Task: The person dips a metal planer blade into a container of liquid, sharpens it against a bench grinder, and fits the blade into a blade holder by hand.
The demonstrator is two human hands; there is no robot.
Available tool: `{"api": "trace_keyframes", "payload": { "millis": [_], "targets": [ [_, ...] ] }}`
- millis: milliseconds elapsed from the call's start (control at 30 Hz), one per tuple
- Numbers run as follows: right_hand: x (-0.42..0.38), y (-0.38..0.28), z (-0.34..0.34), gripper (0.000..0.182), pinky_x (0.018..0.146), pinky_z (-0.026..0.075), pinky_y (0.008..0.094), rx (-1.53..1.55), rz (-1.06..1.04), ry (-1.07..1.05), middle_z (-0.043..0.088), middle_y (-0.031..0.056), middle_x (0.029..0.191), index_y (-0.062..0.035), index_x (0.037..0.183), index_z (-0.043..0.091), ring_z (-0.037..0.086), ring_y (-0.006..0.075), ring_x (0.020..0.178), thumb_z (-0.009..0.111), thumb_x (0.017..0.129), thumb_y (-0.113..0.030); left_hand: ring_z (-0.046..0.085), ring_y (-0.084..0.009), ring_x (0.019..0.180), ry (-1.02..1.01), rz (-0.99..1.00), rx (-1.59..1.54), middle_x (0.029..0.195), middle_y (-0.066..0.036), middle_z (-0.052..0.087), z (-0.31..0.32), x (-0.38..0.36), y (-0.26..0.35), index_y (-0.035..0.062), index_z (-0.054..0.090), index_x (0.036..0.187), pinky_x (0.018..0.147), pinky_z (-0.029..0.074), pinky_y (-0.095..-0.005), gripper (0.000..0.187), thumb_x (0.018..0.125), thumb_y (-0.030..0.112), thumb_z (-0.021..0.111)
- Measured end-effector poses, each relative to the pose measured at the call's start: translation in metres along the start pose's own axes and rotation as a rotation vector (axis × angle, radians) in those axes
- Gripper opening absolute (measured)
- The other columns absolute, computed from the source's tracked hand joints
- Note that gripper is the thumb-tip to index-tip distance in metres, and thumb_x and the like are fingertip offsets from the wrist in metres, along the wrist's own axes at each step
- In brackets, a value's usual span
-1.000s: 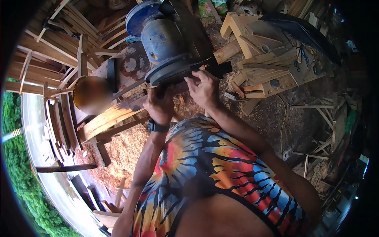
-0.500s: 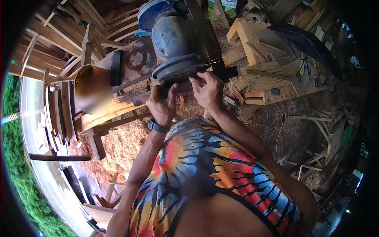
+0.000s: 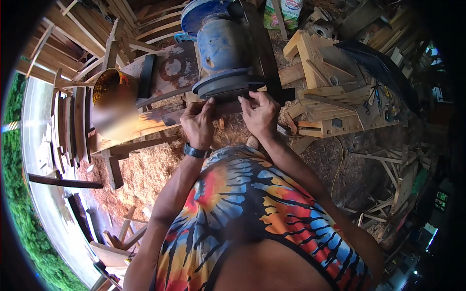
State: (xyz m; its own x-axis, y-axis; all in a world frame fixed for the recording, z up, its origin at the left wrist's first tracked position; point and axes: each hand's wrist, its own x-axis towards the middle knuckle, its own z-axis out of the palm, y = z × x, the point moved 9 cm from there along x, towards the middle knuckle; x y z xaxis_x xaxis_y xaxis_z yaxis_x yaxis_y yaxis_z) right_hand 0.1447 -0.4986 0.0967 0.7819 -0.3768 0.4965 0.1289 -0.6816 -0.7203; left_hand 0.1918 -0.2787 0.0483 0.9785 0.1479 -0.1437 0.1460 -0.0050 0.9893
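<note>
A blue bench grinder (image 3: 221, 46), worn and dusty, stands in front of me with its dark grinding wheel (image 3: 228, 81) on the near side. Both hands pinch a dark, flat metal strip (image 3: 227, 98) along the near edge of that wheel. My left hand (image 3: 198, 125), with a watch on the wrist, grips the strip's left part between thumb and fingers. On the right part, my right hand (image 3: 261, 115) has its thumb below and fingers curled over. Shadow hides whether the strip touches the wheel.
Left of the grinder, a rusty tin (image 3: 114, 85) stands on the wooden bench (image 3: 131, 133). Stacked boards (image 3: 73, 126) lie beyond it. A slatted wooden piece (image 3: 335, 102) with tools lies at right. Sawdust (image 3: 141, 169) covers the ground, and a cable (image 3: 340, 167) runs across it.
Sparks seen earlier near my right fingers no longer show. My hands and the strip have shifted slightly left relative to the wheel. The view has moved a little.
</note>
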Motion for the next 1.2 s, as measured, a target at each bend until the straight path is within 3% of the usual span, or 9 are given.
{"api": "trace_keyframes", "payload": {
  "millis": [433,533,633,833,933,1033,1200],
  "targets": [
    [0.007,0.014,-0.017,0.025,0.058,0.056,0.0324,0.035,0.073,-0.007,0.071,0.0141,0.075,0.0056,0.091,0.069,0.072,0.0196,0.063,0.087,0.083,-0.009,0.062,-0.0084,0.063,-0.052,-0.050,-0.078,0.075,-0.008,0.072,0.025,0.000,-0.004,-0.0071,0.074,0.088,0.055,0.050,-0.0243,0.023,0.092,0.014,0.082],
    [0.008,0.019,-0.020,0.023,0.059,0.057,0.0355,0.046,0.102,-0.021,0.071,0.0176,0.078,0.0067,0.092,0.068,0.073,0.0264,0.062,0.083,0.084,-0.008,0.062,-0.0086,0.062,-0.059,-0.127,-0.111,0.075,-0.007,0.072,0.032,-0.006,0.004,-0.0052,0.071,0.085,0.052,0.050,-0.0242,0.022,0.092,0.013,0.082],
    [0.011,0.016,-0.024,0.023,0.059,0.057,0.0355,0.005,0.090,-0.023,0.071,0.0173,0.076,0.0068,0.092,0.069,0.073,0.0261,0.062,0.084,0.084,-0.009,0.066,-0.0108,0.066,-0.062,-0.155,-0.051,0.079,-0.008,0.074,0.034,-0.007,0.006,-0.0045,0.072,0.085,0.061,0.053,-0.0250,0.023,0.091,0.015,0.083],
    [0.009,0.032,-0.027,0.024,0.059,0.056,0.0377,0.002,0.145,-0.022,0.072,0.0174,0.078,0.0055,0.092,0.070,0.073,0.0275,0.064,0.086,0.083,-0.011,0.070,-0.0144,0.067,-0.103,-0.126,-0.195,0.080,-0.011,0.074,0.046,-0.001,-0.013,-0.0068,0.071,0.086,0.061,0.060,-0.0286,0.021,0.091,0.011,0.082],
    [0.011,0.032,-0.031,0.025,0.061,0.055,0.0390,-0.054,0.127,-0.024,0.073,0.0179,0.080,0.0047,0.092,0.071,0.072,0.0294,0.067,0.086,0.083,-0.013,0.061,-0.0086,0.061,-0.070,-0.132,-0.230,0.072,-0.005,0.069,0.048,-0.002,-0.016,-0.0050,0.069,0.079,0.052,0.051,-0.0255,0.026,0.090,0.013,0.083],
    [0.012,0.034,-0.033,0.025,0.062,0.055,0.0391,-0.107,0.152,-0.031,0.073,0.0184,0.081,0.0044,0.092,0.072,0.072,0.0307,0.068,0.086,0.083,-0.015,0.062,-0.0087,0.062,-0.101,-0.029,-0.109,0.071,-0.006,0.069,0.049,0.000,-0.011,-0.0080,0.070,0.079,0.053,0.051,-0.0252,0.028,0.090,0.014,0.084],
    [0.011,0.040,-0.035,0.025,0.060,0.054,0.0380,-0.082,0.178,-0.010,0.074,0.0175,0.080,0.0040,0.092,0.073,0.070,0.0281,0.064,0.086,0.083,-0.016,0.062,-0.0084,0.061,-0.092,-0.110,-0.137,0.069,-0.007,0.070,0.053,-0.003,-0.010,-0.0092,0.072,0.079,0.053,0.050,-0.0252,0.029,0.089,0.016,0.084]
  ]
}}
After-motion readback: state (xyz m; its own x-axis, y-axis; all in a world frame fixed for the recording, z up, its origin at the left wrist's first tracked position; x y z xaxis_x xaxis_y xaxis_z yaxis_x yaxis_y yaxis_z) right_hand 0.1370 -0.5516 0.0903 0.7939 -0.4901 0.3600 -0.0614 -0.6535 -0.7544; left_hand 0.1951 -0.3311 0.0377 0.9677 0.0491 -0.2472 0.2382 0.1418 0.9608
